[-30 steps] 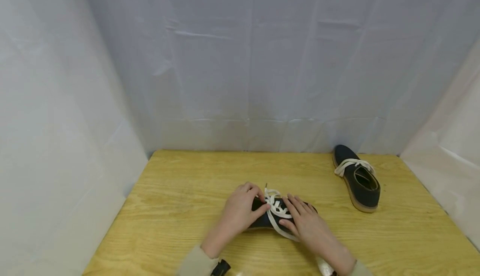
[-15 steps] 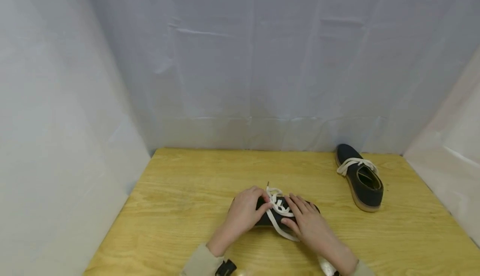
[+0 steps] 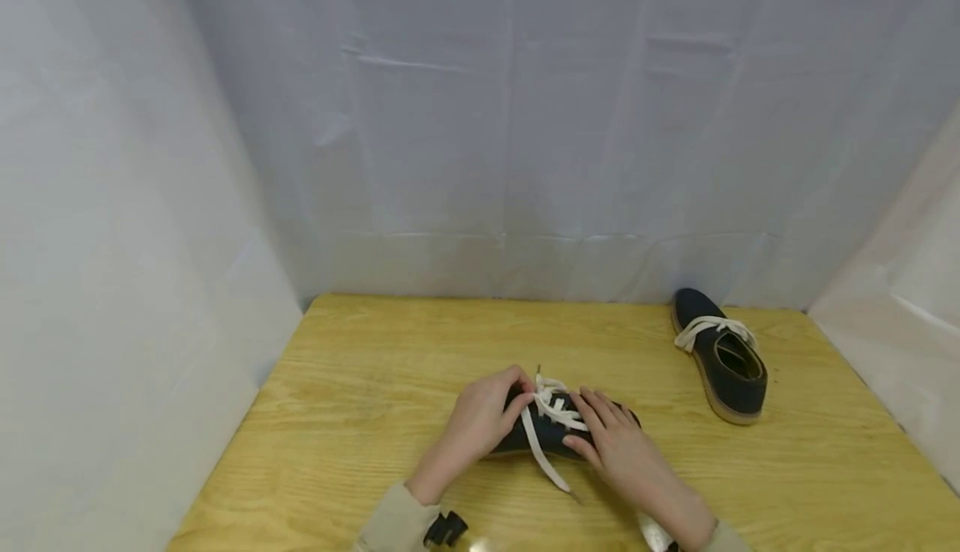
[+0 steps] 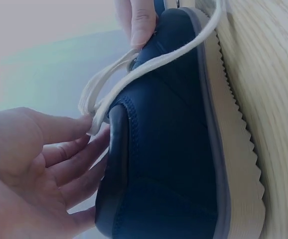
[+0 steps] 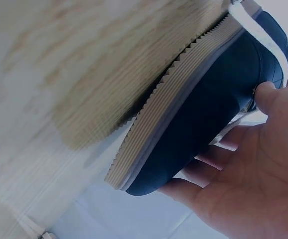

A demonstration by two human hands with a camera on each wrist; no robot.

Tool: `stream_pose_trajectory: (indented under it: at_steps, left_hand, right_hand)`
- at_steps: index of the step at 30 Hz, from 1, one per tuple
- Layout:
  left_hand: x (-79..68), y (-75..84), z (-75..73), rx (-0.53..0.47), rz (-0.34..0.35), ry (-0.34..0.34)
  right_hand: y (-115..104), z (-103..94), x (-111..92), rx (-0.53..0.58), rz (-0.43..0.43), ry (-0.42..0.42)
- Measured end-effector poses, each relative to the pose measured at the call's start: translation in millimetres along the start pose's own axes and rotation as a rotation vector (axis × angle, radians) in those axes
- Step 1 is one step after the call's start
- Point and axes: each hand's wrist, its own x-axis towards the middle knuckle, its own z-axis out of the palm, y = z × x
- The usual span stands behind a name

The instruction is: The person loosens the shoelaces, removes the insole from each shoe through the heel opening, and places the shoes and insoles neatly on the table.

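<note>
A dark navy lace-up shoe (image 3: 517, 442) sits on the wooden table between both hands, its toe to the right. My left hand (image 3: 480, 410) is at the shoe's opening. In the left wrist view, its thumb and fingers pinch the white shoelace (image 4: 159, 62), while the other fingers lie near the collar. One lace end hangs over the near side onto the table; the other sticks out on the far side. My right hand (image 3: 622, 452) holds the toe part, fingers over the top and far side, thumb (image 5: 266, 94) beside the eyelets. The toe is partly hidden under it.
A second navy shoe (image 3: 723, 360), its white laces fastened, stands at the back right of the table (image 3: 375, 352). White sheeting (image 3: 480, 118) hangs behind the table and on both sides.
My left hand has shifted slightly along the lace at the collar. The near lace end, earlier curving toward my right hand, now hangs straighter with its tip showing. My right hand stays put.
</note>
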Motion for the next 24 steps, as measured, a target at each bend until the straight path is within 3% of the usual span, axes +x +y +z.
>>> stream_pose_trajectory:
  at_steps: [8,20,22,24]
  left_hand:
    - [0.2,0.9,-10.2,0.005,0.019,0.045]
    - [2.3,3.3,-35.8,-0.135,0.058,0.305]
    - [2.8,2.6,-38.2,-0.146,0.059,0.313]
    - [2.3,2.1,-40.5,-0.147,0.049,0.281]
  right_hand:
    - [0,2.5,1,0.004,-0.016,0.042]
    - [-1,-0.3,0,0.010,-0.004,0.004]
    - [-1,-0.4,0,0.010,-0.003,0.000]
    - [-1,-0.4,0,0.008,-0.002,0.001]
